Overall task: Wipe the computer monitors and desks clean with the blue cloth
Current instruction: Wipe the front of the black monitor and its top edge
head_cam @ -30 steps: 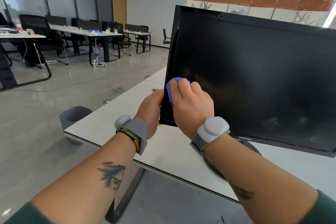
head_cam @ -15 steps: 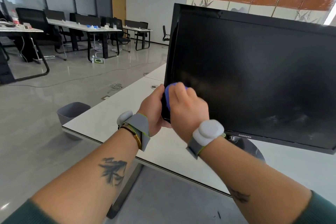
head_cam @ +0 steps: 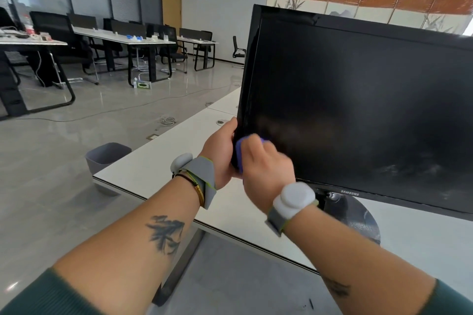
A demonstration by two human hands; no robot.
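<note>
since 1 s ago: worked blue cloth (head_cam: 240, 152) down to bottom-left corner of monitor (head_cam: 358, 110), bunched under curled right hand (head_cam: 267, 170); steadying left bezel with gripping left hand (head_cam: 220, 155). not yet reached: smudges (head_cam: 409, 169) lower right.

We see a white desk (head_cam: 158, 169) with the monitor (head_cam: 358, 110) standing on its round dark base (head_cam: 358, 222) near the front edge, and a small cable grommet (head_cam: 222, 122) set in the top further back. On the grey floor (head_cam: 51, 174) we note a grey bin (head_cam: 106, 157) just beside the desk's corner and a coiled cable (head_cam: 167, 120) further off.
</note>
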